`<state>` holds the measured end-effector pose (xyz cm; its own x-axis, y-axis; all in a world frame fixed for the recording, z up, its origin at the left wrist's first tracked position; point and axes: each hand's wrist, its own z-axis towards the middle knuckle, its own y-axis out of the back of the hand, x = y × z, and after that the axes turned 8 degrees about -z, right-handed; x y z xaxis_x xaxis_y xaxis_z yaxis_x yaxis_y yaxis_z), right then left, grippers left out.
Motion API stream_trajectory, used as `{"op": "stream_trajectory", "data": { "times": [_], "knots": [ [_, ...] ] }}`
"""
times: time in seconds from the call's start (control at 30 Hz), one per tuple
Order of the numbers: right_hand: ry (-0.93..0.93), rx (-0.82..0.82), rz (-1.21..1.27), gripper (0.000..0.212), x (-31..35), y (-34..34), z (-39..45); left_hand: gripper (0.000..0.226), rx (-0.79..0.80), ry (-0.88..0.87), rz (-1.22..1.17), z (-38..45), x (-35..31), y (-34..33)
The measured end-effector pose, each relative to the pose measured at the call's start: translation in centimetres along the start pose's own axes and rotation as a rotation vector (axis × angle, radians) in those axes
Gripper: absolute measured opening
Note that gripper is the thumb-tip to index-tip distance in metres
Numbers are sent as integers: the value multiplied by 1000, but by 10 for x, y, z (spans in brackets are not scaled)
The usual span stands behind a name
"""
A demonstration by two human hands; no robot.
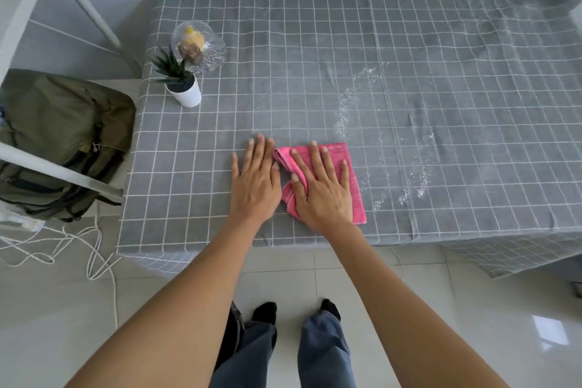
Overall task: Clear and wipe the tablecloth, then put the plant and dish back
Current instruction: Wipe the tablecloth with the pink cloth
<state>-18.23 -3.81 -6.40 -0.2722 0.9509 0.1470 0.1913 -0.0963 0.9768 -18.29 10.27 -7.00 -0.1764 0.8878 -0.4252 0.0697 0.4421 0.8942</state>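
A grey checked tablecloth (315, 50) covers the table. My right hand (321, 186) lies flat on a folded pink cloth (349, 173) near the front edge, its fingers spread and its thumb tucked into a fold. My left hand (256, 181) rests flat and empty on the tablecloth just left of the pink cloth. White powder streaks (352, 104) mark the tablecloth to the right of the pink cloth and toward the far right. A small green plant in a white pot (185, 90) stands at the far left, with a clear glass dish (200, 46) holding yellow and brown pieces just behind it.
An olive backpack (59, 142) sits on a chair left of the table. White metal frame bars (91, 6) rise at the far left. White cords (78, 249) lie on the tiled floor. The table's front edge is close to my legs.
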Motion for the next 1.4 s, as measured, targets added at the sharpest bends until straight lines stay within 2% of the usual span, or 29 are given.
{"op": "stream_trajectory", "data": {
  "times": [0.13, 0.27, 0.57, 0.97, 1.13, 1.2, 1.3, 1.4],
  "knots": [
    [-4, -8, 20, 54, -30, 3, -6, 62, -30, 15, 19, -6, -31, -19],
    [-1, -10, 26, 56, -52, 6, -10, 57, -69, 26, 66, -7, -31, -24],
    [18, -1, 70, 57, -50, 1, -9, 56, -128, 29, 97, -8, -30, -26],
    [26, 4, 87, 55, -51, 4, -10, 57, -126, 20, 100, -8, -30, -24],
    [107, 21, 26, 53, -80, 12, -11, 56, -106, 20, 88, -9, -30, -24],
    [68, 35, -32, 53, -111, 16, -9, 55, -104, 22, 87, -9, -28, -24],
    [-100, 16, -55, 52, -160, 22, -11, 55, -101, 20, 83, -9, -26, -24],
    [-245, -2, -11, 50, -180, 24, -13, 53, -111, 20, 78, -9, -26, -25]
  ]
}}
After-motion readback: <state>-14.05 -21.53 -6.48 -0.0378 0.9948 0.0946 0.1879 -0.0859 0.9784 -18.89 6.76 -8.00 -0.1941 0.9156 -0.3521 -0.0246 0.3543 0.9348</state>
